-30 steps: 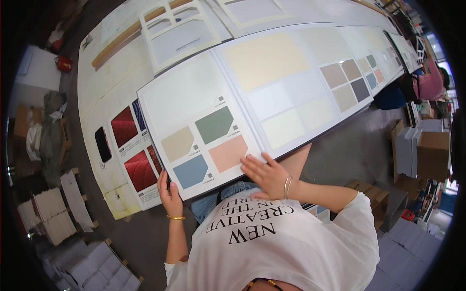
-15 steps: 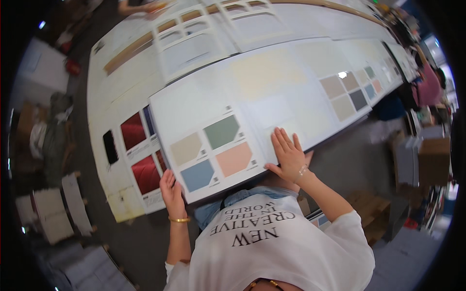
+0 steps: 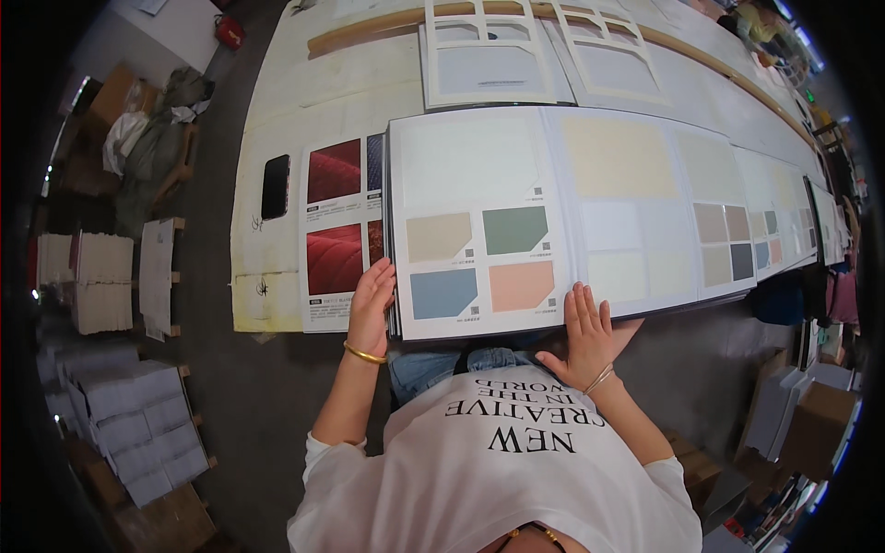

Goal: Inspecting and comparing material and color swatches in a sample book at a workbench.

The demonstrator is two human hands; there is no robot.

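Shirt (image 3: pixel 530 415), 5 o'clock: readable, four lines of big black capitals on white. Page (image 3: pixel 477 221), center: small square codes (image 3: pixel 547 246) plus tiny grey captions (image 3: pixel 466 263) at lower right of the beige, green, blue and pink swatches and the big pale one; captions too small to read. Sheet (image 3: pixel 346 214), 10 o'clock: black tags and fine print under the red swatches, illegible. Panel (image 3: pixel 487 66), 12 o'clock: one short dark line, illegible. Bench (image 3: pixel 249 249), 9 o'clock: two black handwritten scribbles (image 3: pixel 262 288), can't make out.
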